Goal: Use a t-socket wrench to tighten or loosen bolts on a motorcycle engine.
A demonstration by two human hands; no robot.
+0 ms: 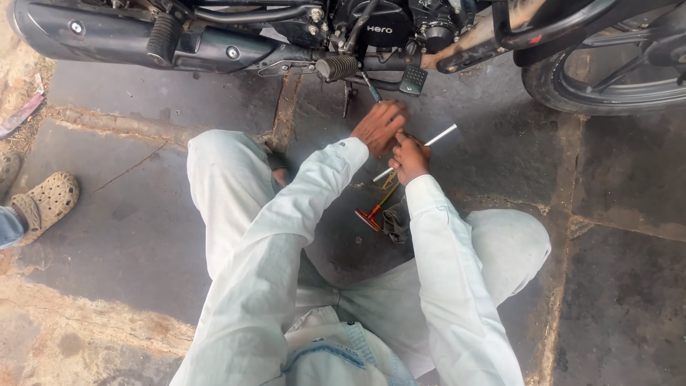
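Fingers (401, 147) of right hand (409, 159) curled shut around a thin silver rod (437, 136), which sticks out up and to the right of the fist and shows again below it, slanting down-left. Left hand (379, 126) sits just above and touching the right, fingers bent down together over the same spot; cannot tell if they grip the rod or only rest there. Both hands hover low over the stone floor (128, 236), just below the footpeg (336, 67) and brake pedal (413, 80) of a black motorcycle (386, 28). Under the hands, on the floor: a red-handled T-tool (370, 216) and a dark rag (394, 223), close beside each other. White sleeves and pale trousers, person squatting, knees either side of the tools. Muffler (86, 32) runs along top left, front wheel (607, 71) top right. Another person's sandalled foot (46, 204) at far left edge, well apart from the hands.
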